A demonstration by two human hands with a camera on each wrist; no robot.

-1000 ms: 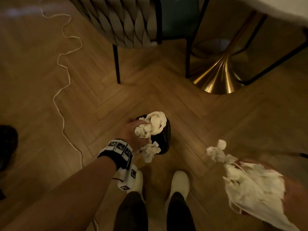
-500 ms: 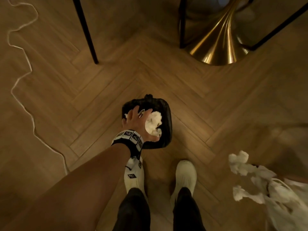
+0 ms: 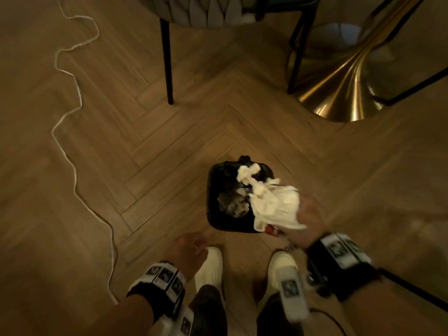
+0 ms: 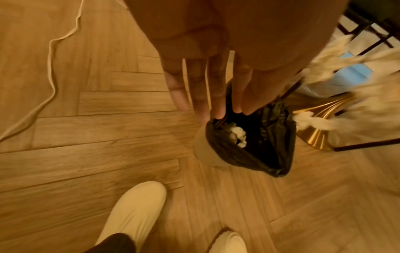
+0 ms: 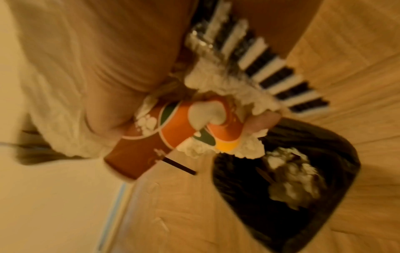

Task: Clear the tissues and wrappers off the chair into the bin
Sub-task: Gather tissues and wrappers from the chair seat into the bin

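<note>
A small bin [image 3: 213,190] lined with a black bag stands on the floor in front of my feet, with crumpled tissues [image 3: 234,204] inside. My right hand [image 3: 309,214] holds a bundle of white tissues [image 3: 274,204] over the bin's right rim. In the right wrist view the same hand [image 5: 216,109] grips an orange wrapper [image 5: 173,137], a striped wrapper [image 5: 270,71] and tissues above the bin [image 5: 337,214]. My left hand [image 3: 189,248] hangs empty near my left shoe; its straight fingers [image 4: 201,95] show in the left wrist view, above the bin [image 4: 270,154].
A woven chair [image 3: 194,10] on black legs stands at the top, with something white on its seat edge. A gold table base [image 3: 344,88] sits at the upper right. A white cord [image 3: 72,166] snakes along the floor on the left. My white shoes [image 3: 211,270] stand just behind the bin.
My left hand dropped its tissues into the bin and drew back empty toward my left shoe. My right hand carried its bundle leftward from my right side to above the bin.
</note>
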